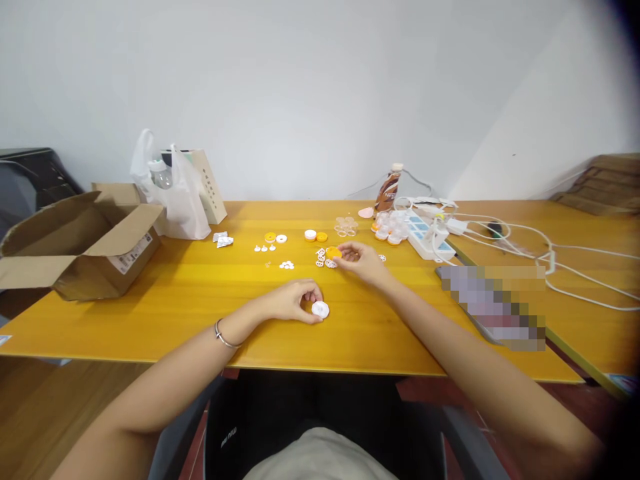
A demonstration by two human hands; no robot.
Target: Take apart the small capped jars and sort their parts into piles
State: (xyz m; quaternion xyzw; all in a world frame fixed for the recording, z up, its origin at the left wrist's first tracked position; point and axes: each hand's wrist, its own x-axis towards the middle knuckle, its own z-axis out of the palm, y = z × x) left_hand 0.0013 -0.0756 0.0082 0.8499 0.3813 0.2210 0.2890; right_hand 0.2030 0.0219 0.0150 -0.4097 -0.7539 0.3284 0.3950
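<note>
My left hand (299, 301) rests low over the table, with thumb and fingers closed around the edge of a round white plastic disc (321, 310). Farther forward, my right hand (361, 261) pinches a round yellow plastic piece (333, 253) between its fingertips. Just left of that piece lie small white gear-like parts (321, 259). Tiny white pieces (287, 265) sit in a cluster to the left, with white pegs (265, 249) behind them. A white round part (310, 235) and a yellow round part (322, 237) stand side by side beyond my hands.
Clear-topped round containers (389, 230) and transparent rings (346, 227) lie farther back. A power strip (425, 240) with white cables, a brown bottle (389, 189) and a blurred flat object (493, 307) are on the right. At left stand a cardboard box (115, 260) and white bag (183, 213).
</note>
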